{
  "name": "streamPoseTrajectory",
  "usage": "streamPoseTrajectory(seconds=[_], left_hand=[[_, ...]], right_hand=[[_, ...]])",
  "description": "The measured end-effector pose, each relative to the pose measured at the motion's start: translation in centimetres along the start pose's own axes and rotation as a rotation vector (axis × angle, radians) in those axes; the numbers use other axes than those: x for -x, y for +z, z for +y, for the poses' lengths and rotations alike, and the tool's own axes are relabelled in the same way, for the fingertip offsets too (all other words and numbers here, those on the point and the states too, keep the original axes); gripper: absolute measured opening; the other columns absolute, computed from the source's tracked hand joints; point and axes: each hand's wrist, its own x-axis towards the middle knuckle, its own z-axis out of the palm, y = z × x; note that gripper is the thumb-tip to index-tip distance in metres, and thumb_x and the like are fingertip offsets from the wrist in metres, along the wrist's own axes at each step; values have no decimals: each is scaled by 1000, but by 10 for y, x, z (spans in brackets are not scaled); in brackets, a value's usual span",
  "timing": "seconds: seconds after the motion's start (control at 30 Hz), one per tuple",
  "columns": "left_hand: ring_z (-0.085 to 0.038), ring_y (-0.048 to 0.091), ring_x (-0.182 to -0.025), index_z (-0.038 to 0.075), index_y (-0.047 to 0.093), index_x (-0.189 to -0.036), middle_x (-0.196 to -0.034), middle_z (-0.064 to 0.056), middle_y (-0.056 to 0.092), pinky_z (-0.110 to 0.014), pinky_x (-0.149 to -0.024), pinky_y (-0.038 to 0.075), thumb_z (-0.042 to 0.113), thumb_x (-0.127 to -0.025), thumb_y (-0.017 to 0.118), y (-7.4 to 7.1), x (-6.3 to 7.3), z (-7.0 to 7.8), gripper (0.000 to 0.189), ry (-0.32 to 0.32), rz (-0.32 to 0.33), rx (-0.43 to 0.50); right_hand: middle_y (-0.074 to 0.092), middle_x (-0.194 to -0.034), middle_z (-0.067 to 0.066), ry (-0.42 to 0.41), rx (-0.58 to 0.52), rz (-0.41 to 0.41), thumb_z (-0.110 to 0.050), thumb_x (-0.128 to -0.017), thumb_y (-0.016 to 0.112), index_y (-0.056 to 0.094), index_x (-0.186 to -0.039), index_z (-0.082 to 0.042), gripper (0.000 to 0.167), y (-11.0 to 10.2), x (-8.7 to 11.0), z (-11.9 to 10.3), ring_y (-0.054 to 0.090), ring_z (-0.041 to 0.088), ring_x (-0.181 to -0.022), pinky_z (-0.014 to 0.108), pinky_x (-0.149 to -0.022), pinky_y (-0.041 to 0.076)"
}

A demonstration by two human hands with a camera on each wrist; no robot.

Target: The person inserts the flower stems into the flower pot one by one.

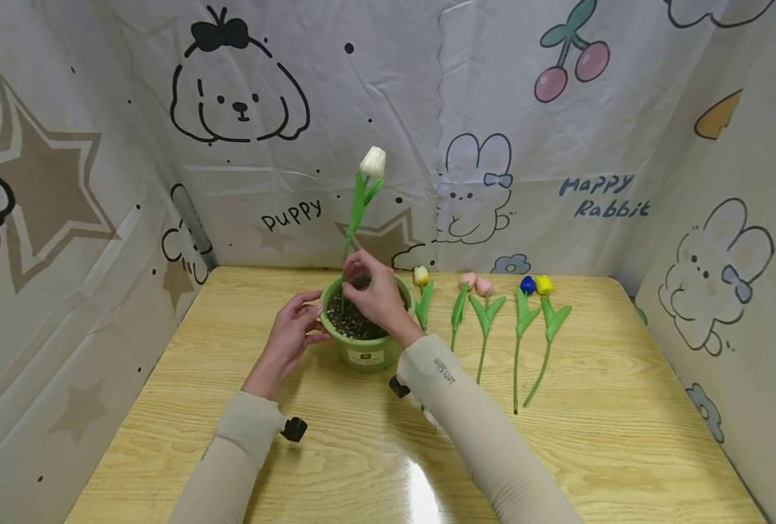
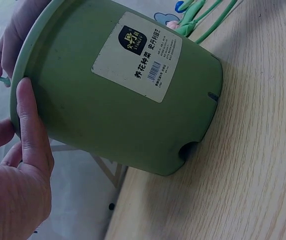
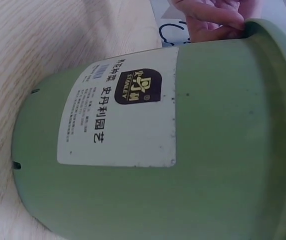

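Observation:
A white artificial tulip (image 1: 373, 161) stands nearly upright in a green flower pot (image 1: 389, 355) of dark soil (image 1: 362, 324). My right hand (image 1: 380, 295) reaches over the pot and pinches the tulip's green stem low down, just above the soil. On the pot's left side, my left hand (image 1: 290, 331) holds the rim, its fingertips against the wall in the left wrist view. The pot bears a white label (image 2: 138, 55) and sits upright on the table. Its wall fills most of the right wrist view and hides the right hand there.
Several artificial tulips lie right of the pot: a white-and-yellow one (image 1: 421, 276), pink ones (image 1: 485, 287), a blue one (image 1: 528, 284) and a yellow one (image 1: 544, 284). The wooden table (image 1: 335, 451) is bounded by printed curtains (image 1: 388, 87) at the back and sides.

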Motion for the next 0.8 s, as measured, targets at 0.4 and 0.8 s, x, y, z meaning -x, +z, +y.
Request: streamPoseTrajectory(seconds=[0.4, 0.8], left_hand=[[-10, 66, -72, 0, 45, -148, -97, 3, 66, -26, -67, 63, 11, -109, 51, 1, 0, -1, 41, 10, -3, 7], [-10, 65, -71, 0, 45, -148, -96, 3, 65, -25, -65, 63, 11, -109, 51, 1, 0, -1, 41, 3, 13, 13]], right_hand=[[73, -100, 12, -5, 53, -48, 5, -90, 70, 62, -107, -4, 20, 2, 1, -1, 72, 22, -91, 34, -80, 61], [71, -99, 11, 6, 101, -103, 4, -90, 70, 61, -106, -5, 21, 5, 0, 2, 71, 22, -91, 36, -83, 61]])
